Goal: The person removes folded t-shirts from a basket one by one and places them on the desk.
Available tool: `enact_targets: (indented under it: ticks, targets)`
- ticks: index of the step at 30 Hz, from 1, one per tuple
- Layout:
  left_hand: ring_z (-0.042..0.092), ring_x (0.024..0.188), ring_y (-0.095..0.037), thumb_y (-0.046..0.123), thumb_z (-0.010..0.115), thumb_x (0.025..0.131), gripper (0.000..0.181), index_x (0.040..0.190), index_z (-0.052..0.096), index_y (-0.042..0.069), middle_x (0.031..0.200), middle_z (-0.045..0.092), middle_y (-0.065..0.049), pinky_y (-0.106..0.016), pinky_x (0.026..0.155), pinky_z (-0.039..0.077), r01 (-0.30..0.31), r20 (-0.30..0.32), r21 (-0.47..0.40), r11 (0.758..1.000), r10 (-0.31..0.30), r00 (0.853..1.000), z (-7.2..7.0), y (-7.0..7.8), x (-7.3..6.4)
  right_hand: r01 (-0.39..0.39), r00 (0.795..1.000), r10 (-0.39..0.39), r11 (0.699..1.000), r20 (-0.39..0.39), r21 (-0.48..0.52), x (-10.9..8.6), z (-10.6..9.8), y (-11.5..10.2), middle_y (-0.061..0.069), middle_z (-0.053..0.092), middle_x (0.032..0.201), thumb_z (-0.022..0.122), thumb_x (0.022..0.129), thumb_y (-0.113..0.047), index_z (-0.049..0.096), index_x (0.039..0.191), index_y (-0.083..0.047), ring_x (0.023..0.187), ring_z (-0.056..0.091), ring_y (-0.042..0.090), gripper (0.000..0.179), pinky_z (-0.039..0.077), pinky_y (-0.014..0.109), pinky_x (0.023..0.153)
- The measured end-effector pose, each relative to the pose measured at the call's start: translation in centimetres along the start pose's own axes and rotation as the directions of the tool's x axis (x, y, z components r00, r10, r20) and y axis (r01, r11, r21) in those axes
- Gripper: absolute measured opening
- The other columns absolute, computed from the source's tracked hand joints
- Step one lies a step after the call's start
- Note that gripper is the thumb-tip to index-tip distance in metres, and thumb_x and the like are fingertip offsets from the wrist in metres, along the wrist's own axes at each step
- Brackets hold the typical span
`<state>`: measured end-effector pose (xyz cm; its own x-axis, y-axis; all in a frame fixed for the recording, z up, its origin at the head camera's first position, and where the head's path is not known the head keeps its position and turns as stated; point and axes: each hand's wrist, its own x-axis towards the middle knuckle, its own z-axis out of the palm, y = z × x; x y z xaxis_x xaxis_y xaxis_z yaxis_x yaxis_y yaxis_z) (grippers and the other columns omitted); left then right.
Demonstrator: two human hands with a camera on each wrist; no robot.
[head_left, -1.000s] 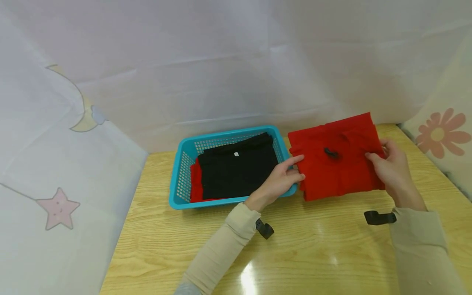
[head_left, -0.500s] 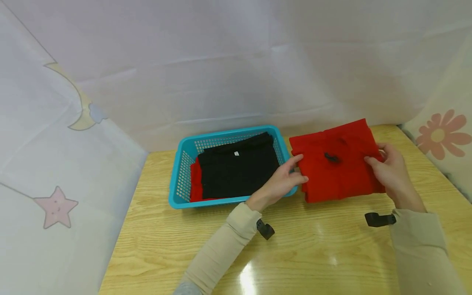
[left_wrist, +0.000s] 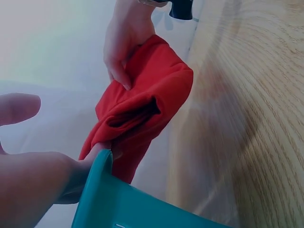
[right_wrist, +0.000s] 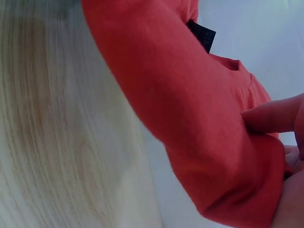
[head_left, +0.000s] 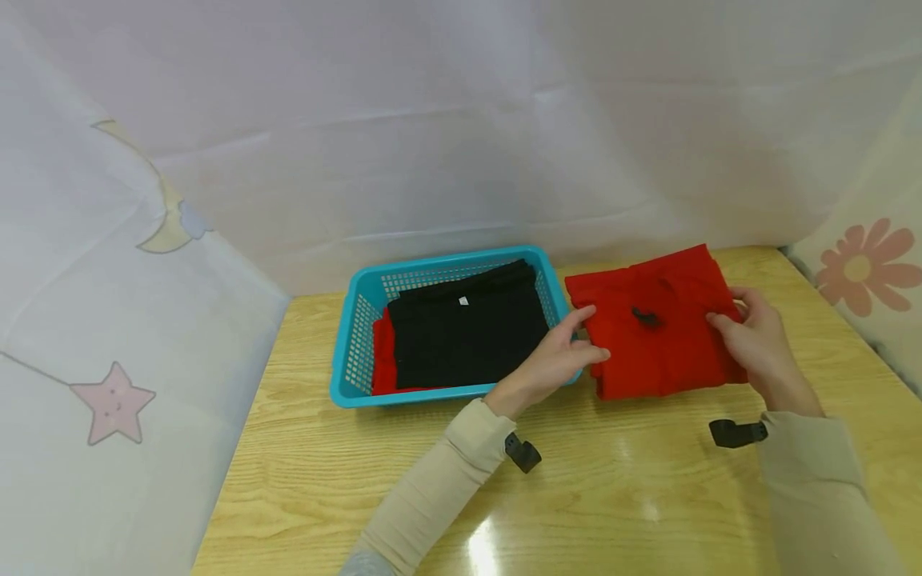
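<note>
A folded red T-shirt [head_left: 655,336] with a dark tag at its collar is at the right of the blue basket [head_left: 439,394]. My right hand [head_left: 756,340] grips its right edge, thumb on top and fingers beneath. At the left edge, my left hand [head_left: 551,364] touches the cloth with outstretched fingers. In the left wrist view, the left thumb [left_wrist: 19,108] stands away from the red T-shirt [left_wrist: 147,88], and another finger meets its fold. The right wrist view shows the right thumb [right_wrist: 273,118] pressing on the cloth. Whether the shirt touches the table is hard to tell.
Inside the basket lies a folded black garment [head_left: 468,336] with a small white label, over red cloth [head_left: 385,356]. Wooden table [head_left: 576,496] extends in front. A pale curtain [head_left: 432,144] stands behind, with printed hangings at both sides.
The red T-shirt's far right corner has come down, with my right hand shifting slightly left and down. My left thumb has moved a little right and down. The basket stays put.
</note>
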<state>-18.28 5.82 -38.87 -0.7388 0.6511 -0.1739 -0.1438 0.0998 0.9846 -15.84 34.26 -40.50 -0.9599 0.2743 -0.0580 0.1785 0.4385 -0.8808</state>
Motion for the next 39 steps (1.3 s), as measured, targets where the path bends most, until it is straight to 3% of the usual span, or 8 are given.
enact_targets:
  ticks: [5, 8, 13, 18, 22, 27, 33, 39]
  targets:
    - [0.037, 0.141, -0.02, 0.018, 0.059, 0.094, 0.069, 0.153, 0.024, 0.022, 0.157, 0.027, 0.004, -0.039, 0.109, 0.039, 0.024, -0.026, 0.029, 0.999, -0.024, 0.999, 0.4, 0.4, -0.4, 0.014, 1.0, -0.014, 1.0, -0.003, 0.015, 0.1, 0.3, 0.5, -0.029, 0.047, 0.093, 0.05, 0.098, -0.021, 0.042, 0.112, -0.039, 0.078, 0.052, -0.007, 0.024, 0.049, 0.02, 0.063]
    - [0.033, 0.144, -0.021, 0.019, 0.059, 0.094, 0.067, 0.152, 0.026, 0.021, 0.158, 0.026, 0.003, -0.039, 0.109, 0.039, 0.042, -0.047, 0.032, 0.999, -0.04, 0.998, 0.6, 0.5, -0.7, 0.026, 1.0, -0.026, 1.0, 0.0, -0.003, 0.2, 0.7, 0.7, -0.026, 0.049, 0.093, 0.05, 0.098, -0.019, 0.045, 0.118, -0.031, 0.075, 0.052, -0.007, 0.023, 0.049, 0.021, 0.062]
    - [0.033, 0.144, -0.017, 0.019, 0.058, 0.095, 0.055, 0.146, 0.038, 0.022, 0.155, 0.031, 0.006, -0.034, 0.108, 0.041, 0.054, -0.099, 0.03, 0.998, -0.051, 0.994, 0.7, 0.5, -1.3, 0.043, 0.998, -0.04, 0.996, 0.044, -0.083, 0.5, 1.4, 0.9, 0.013, 0.055, 0.115, 0.047, 0.099, -0.019, 0.032, 0.142, 0.002, 0.073, 0.05, -0.007, 0.05, 0.05, 0.024, 0.061]
    - [0.048, 0.132, -0.013, 0.019, 0.056, 0.097, 0.042, 0.138, 0.048, 0.022, 0.146, 0.045, 0.007, -0.027, 0.099, 0.047, 0.025, -0.137, 0.049, 0.999, -0.018, 0.99, 0.1, 0.6, -2.6, 0.046, 0.997, -0.036, 0.988, 0.069, -0.149, 0.8, 1.5, 1.0, 0.032, 0.046, 0.13, 0.045, 0.1, -0.02, 0.027, 0.146, 0.006, 0.077, 0.048, -0.007, 0.056, 0.047, 0.022, 0.062]
    - [0.061, 0.116, -0.012, 0.021, 0.055, 0.099, 0.037, 0.136, 0.051, 0.02, 0.138, 0.055, 0.0, -0.022, 0.084, 0.048, -0.025, -0.13, 0.134, 0.991, 0.042, 0.991, -1.2, 0.5, -3.9, 0.038, 0.997, -0.024, 0.982, 0.073, -0.188, 1.1, 1.4, 1.1, 0.035, 0.044, 0.132, 0.044, 0.1, -0.022, 0.026, 0.147, 0.006, 0.089, 0.053, 0.014, 0.057, 0.044, 0.025, 0.066]
    - [0.063, 0.109, -0.02, 0.019, 0.052, 0.1, 0.034, 0.134, 0.053, 0.015, 0.136, 0.056, -0.006, -0.021, 0.071, 0.045, -0.093, -0.141, 0.266, 0.959, 0.134, 0.981, -3.3, 0.3, -5.6, 0.053, 0.996, -0.035, 0.971, 0.078, -0.232, 1.1, 1.2, 0.8, 0.041, 0.039, 0.135, 0.041, 0.101, -0.023, 0.025, 0.146, 0.011, 0.112, 0.044, 0.05, 0.058, 0.044, 0.051, 0.08]
    - [0.061, 0.11, -0.015, 0.018, 0.05, 0.1, 0.032, 0.13, 0.056, 0.02, 0.133, 0.055, 0.003, -0.027, 0.082, 0.052, -0.091, -0.214, 0.427, 0.9, 0.198, 0.957, -6.2, 0.4, -7.7, 0.109, 0.991, -0.073, 0.93, 0.115, -0.35, 1.0, 0.9, 0.4, 0.046, 0.037, 0.134, 0.039, 0.101, -0.022, 0.028, 0.14, 0.02, 0.118, 0.037, 0.059, 0.058, 0.033, 0.069, 0.093]
    - [0.06, 0.11, -0.017, 0.018, 0.05, 0.099, 0.031, 0.129, 0.057, 0.021, 0.133, 0.056, 0.001, -0.033, 0.081, 0.052, -0.035, -0.329, 0.448, 0.893, 0.202, 0.923, -9.6, 0.0, -9.2, 0.09, 0.986, -0.03, 0.926, 0.165, -0.367, 1.1, 0.6, 0.5, 0.045, 0.033, 0.135, 0.036, 0.103, -0.026, 0.021, 0.142, 0.02, 0.119, 0.034, 0.06, 0.062, 0.032, 0.069, 0.094]
